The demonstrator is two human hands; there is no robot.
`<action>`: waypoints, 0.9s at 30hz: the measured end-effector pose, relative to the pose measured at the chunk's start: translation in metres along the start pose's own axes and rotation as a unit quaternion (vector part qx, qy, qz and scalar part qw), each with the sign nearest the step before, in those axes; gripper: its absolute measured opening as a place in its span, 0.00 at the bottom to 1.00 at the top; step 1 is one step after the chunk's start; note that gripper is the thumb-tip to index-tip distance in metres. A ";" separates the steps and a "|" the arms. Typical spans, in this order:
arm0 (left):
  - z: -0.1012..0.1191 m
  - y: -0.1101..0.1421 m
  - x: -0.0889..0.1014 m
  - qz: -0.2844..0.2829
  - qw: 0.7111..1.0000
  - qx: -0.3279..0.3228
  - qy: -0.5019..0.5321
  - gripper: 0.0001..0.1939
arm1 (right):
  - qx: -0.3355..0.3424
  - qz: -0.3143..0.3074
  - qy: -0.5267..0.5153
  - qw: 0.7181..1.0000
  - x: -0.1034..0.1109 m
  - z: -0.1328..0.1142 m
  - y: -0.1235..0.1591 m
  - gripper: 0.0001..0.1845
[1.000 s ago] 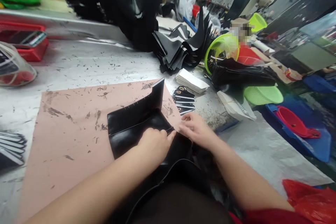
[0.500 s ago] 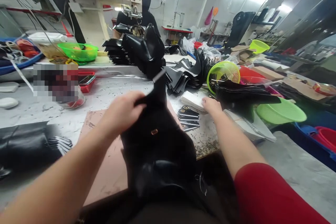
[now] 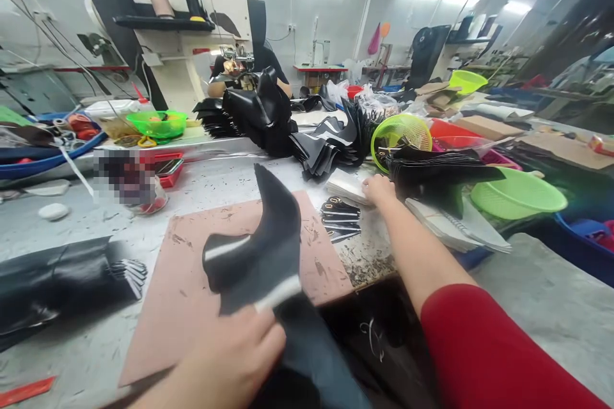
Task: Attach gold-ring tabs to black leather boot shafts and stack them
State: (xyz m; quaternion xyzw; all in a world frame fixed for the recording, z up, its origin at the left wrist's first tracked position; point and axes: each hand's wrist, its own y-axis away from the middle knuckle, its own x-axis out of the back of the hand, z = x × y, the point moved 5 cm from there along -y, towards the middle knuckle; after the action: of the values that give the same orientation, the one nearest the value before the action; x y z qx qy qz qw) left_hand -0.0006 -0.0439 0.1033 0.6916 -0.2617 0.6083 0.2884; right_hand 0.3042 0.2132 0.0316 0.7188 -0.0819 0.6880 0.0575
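Observation:
My left hand, fingers closed, grips the lower part of a black leather piece with a whitish band. The piece spreads over a pink board, and its near end drops over the table edge. At the right, my right hand has its fingers closed on the end of a small stack of white strips; its fingertips are partly hidden. Just in front of that stack lie several black tabs with gold-coloured rings and white edges.
Black leather pieces are heaped at the back, near a sewing machine and a seated person. A yellow basket, black stacked pieces and a green basket stand right. A folded black bundle lies left.
My left hand has come down toward me, drawing the leather piece lower and laying its upper part over the pink board. Its gold-coloured ring no longer shows. My right hand stays at the white stack.

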 end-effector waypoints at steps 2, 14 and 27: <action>0.020 -0.004 -0.016 -0.069 0.995 -0.017 0.064 0.05 | 0.019 0.022 -0.003 1.000 0.004 -0.006 0.006 0.16; -0.052 0.004 -0.017 0.054 0.959 0.180 0.213 0.38 | 0.183 0.018 -0.362 0.914 0.076 -0.033 0.118 0.10; -0.088 -0.017 -0.074 0.090 0.796 0.425 0.421 0.16 | 0.251 -0.271 -0.406 0.836 -0.004 -0.137 0.155 0.06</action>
State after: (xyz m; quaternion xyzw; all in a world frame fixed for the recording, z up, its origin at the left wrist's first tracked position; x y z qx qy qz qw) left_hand -0.0585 0.0317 0.0372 0.3932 0.1093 0.9129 -0.0083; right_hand 0.1390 0.0887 0.0292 0.9170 0.2753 0.2880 0.0209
